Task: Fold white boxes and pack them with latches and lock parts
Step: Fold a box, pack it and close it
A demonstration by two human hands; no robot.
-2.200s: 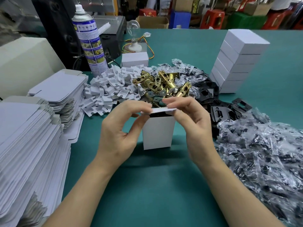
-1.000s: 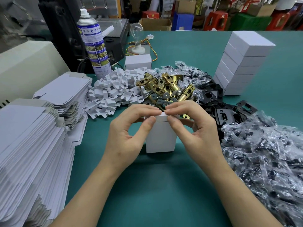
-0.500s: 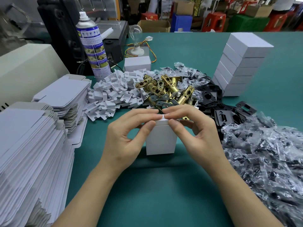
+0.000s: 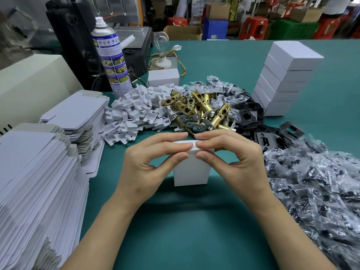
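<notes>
A small white box (image 4: pixel 191 172) stands upright on the green table in front of me. My left hand (image 4: pixel 150 162) pinches the left side of its top lid between thumb and fingers. My right hand (image 4: pixel 231 158) pinches the right side of the lid the same way. The lid lies flat on the box top. Behind the box lies a heap of brass latches (image 4: pixel 198 112). Black strike plates (image 4: pixel 253 123) lie to the right of the latches. The inside of the box is hidden.
Flat white box blanks (image 4: pixel 39 182) are stacked at the left. White card inserts (image 4: pixel 136 112) lie piled behind. Bagged black parts (image 4: pixel 315 182) cover the right side. A tower of closed white boxes (image 4: pixel 282 78) stands at the back right, a spray can (image 4: pixel 111 55) at the back left.
The lid flap, held raised over the open box, has come down flat onto the top. Both hands followed it down and pinch the closed lid.
</notes>
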